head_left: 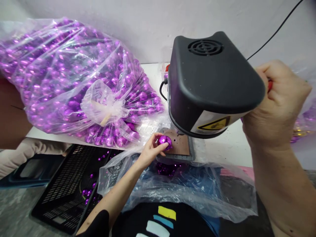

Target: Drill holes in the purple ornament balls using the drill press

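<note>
Left hand (150, 149): grip closed on purple ball (165, 141), seated on brown plate (181, 144) under machine head (212, 82). Right hand (276, 102): grip wrapped around red-tipped lever (270, 85). Judgement: early stage; big bag of balls (71, 79) on counter (232, 151) untouched, few balls in black crate (74, 184).

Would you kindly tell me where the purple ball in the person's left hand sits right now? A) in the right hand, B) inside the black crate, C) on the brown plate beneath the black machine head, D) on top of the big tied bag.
C: the left hand pinches the purple ball on the brown plate under the black machine head, while the right hand grips a red-tipped handle at the machine's side.
</note>
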`<state>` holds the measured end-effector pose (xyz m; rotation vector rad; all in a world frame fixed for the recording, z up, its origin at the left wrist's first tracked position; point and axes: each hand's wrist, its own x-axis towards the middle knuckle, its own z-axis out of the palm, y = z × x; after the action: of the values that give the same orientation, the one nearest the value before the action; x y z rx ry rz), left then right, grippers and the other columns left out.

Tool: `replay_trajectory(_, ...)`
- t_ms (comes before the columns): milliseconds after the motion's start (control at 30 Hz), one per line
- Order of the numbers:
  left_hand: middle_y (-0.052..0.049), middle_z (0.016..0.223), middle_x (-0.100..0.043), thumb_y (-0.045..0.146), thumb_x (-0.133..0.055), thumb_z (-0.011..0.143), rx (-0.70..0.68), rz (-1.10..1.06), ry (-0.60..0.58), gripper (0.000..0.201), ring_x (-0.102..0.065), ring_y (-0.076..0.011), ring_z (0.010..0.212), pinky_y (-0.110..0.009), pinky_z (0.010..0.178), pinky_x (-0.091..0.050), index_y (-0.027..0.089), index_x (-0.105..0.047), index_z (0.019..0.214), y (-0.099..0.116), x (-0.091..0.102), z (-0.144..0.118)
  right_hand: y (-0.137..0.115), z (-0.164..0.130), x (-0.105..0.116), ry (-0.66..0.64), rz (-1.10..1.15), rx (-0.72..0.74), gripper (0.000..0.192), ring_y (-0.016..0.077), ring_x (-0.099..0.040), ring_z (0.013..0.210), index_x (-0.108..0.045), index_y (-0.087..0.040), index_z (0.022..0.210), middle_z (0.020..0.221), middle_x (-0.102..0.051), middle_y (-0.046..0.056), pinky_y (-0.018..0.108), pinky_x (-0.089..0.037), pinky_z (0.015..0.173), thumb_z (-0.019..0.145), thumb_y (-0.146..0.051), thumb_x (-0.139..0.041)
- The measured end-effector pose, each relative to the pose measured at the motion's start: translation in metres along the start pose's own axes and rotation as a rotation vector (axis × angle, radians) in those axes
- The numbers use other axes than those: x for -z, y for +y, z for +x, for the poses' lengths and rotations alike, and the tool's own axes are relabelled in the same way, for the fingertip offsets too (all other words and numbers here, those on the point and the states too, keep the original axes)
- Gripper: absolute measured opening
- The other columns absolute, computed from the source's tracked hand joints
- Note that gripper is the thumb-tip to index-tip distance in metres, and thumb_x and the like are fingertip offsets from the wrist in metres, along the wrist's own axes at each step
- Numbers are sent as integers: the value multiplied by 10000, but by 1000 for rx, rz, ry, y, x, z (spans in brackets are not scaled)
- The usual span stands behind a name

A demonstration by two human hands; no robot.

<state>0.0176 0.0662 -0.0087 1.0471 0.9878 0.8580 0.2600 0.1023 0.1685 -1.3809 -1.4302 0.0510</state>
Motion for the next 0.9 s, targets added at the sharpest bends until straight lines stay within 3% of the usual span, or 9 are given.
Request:
replay_trajectory(100, -75, 1182, -681, 390, -830, 794, -201, 251, 71, 568, -660, -211, 1016, -297, 817, -537, 214, -578, 1272, -7, -7, 8, 0, 0, 0, -2, -6, -1, 450, -45, -414, 521, -511, -132, 764, 586, -383, -56, 165, -226, 532, 967, -531, -460)
replay_trajectory(167, -95, 1262, -667, 382, -831, 787, -246, 316, 77, 598, -635, -251, 1121, -346, 916, -522, 211, -587, 1305, -11, -9, 14, 0, 0, 0, -3, -12, 0, 485, -46, -414, 510, -505, -136, 767, 585, -375, -57, 159, -223, 526, 959, -576, -437)
replay_trajectory(333, -89, 1251, -692, 408, -800, 812, -120, 41, 62, 541, -635, -261, 1175, -398, 1056, -477, 206, -618, 1279, -12, -1, 19, -2, 0, 2, -23, -15, 0, 521, -33, -422, 529, -497, -137, 763, 595, -362, -51, 173, -221, 537, 947, -617, -414)
replay_trajectory(433, -80, 1253, -689, 437, -745, 867, -114, 54, 47, 489, -621, -254, 1193, -395, 1079, -457, 215, -630, 1287, -9, 1, 16, -2, 0, 2, -21, -26, -5, 496, -21, -451, 574, -493, -142, 761, 610, -358, -43, 188, -216, 561, 955, -590, -408)
replay_trajectory(633, -110, 1287, -679, 429, -791, 843, -327, 417, 54, 538, -625, -289, 1189, -451, 1059, -472, 219, -626, 1309, -16, -16, 22, 0, 0, 1, 7, -20, 6, 511, -17, -459, 602, -496, -140, 758, 616, -353, -38, 190, -211, 564, 951, -607, -416)
replay_trajectory(900, -128, 1226, -715, 441, -790, 844, -475, 581, 81, 448, -653, -318, 1158, -493, 1036, -479, 197, -652, 1193, -28, -24, 34, -1, 1, 2, -19, -36, -23, 542, -19, -459, 554, -494, -150, 757, 607, -344, -43, 186, -218, 546, 932, -651, -386)
